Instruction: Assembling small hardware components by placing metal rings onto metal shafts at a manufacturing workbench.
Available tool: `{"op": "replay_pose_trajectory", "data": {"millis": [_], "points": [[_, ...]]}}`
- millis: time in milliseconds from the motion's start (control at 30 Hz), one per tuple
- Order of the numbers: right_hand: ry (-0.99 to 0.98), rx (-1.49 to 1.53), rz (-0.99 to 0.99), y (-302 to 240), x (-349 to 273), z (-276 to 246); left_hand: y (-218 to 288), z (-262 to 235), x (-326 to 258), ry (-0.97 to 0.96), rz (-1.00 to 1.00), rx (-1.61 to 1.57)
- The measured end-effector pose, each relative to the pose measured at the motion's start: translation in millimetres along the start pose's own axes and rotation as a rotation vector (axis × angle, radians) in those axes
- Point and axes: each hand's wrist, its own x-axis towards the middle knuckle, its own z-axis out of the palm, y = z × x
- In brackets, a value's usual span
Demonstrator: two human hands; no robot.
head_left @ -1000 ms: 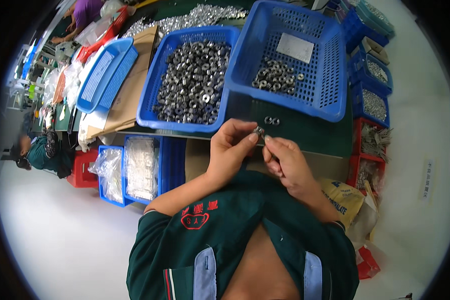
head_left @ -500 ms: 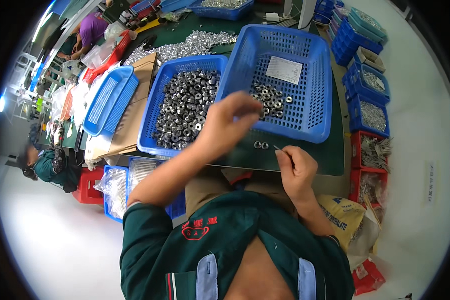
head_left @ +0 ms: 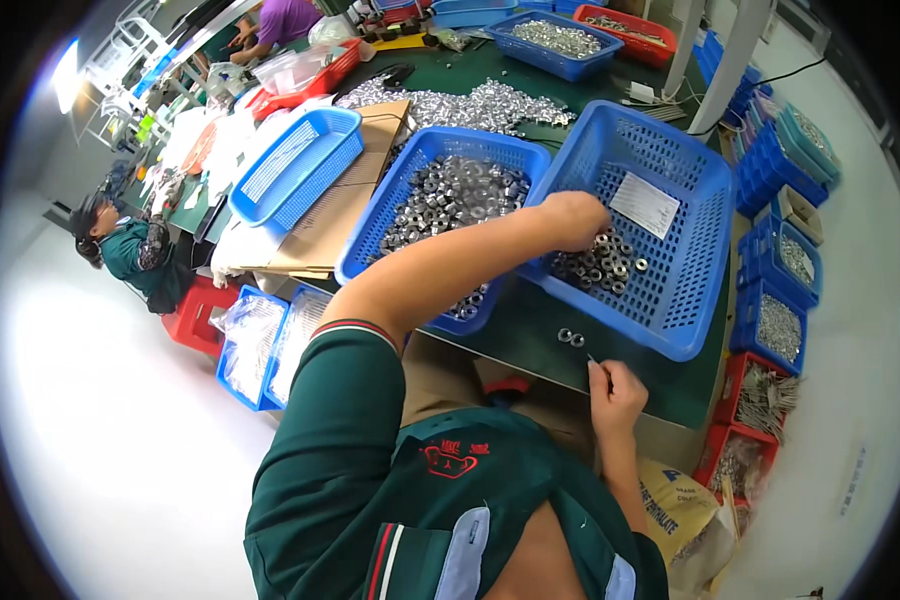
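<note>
My left hand (head_left: 575,220) reaches into the right-hand blue basket (head_left: 708,290), at the near-left end, beside a heap of small metal rings (head_left: 605,265). Its fingers point down and are hidden behind the back of the hand. At the table's front edge my right hand (head_left: 618,397) is closed in a pinch on a thin metal pin (head_left: 591,358), of which only the tip shows. Two loose metal rings (head_left: 571,338) lie side by side on the green table just beyond that tip. Under my left forearm stands another blue basket (head_left: 370,235), full of similar rings.
A white paper slip (head_left: 645,205) lies in the right-hand basket. A light-blue tray (head_left: 300,170) rests on cardboard (head_left: 375,150) at left. Shiny small parts (head_left: 490,105) are spread behind. Stacked crates (head_left: 778,320) line the right side. A co-worker (head_left: 130,245) sits at far left.
My left hand has moved right and further into the right-hand basket, its forearm now across the ring-filled basket. The right hand keeps its pinch on the pin. The whole view has shifted and tilted.
</note>
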Motion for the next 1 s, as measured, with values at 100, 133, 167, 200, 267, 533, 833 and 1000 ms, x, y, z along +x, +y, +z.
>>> {"op": "replay_pose_trajectory", "data": {"millis": [100,133,167,200,267,533,833,1000], "points": [[0.007,0.022,-0.015,1,1,1,-11,-41,-36,0.325,0.002,-0.124],[0.007,0.023,-0.006,1,2,1,-15,-61,-53,0.398,-0.037,-0.170],[0.008,0.028,-0.038,1,3,2,-39,-67,-67,0.447,-0.065,-0.165],[0.016,0.025,-0.060,2,3,3,-49,-77,-83,0.463,-0.114,-0.121],[0.018,0.017,-0.057,1,4,2,-73,-86,-107,0.309,-0.253,-0.020],[-0.007,-0.017,-0.068,2,3,3,-103,-49,-144,0.158,-0.074,0.027],[0.009,-0.068,-0.088,-1,3,7,-114,-44,-144,0.122,-0.072,-0.023],[0.017,-0.081,-0.106,-2,3,7,-120,-35,-147,0.214,-0.038,-0.025]]}}
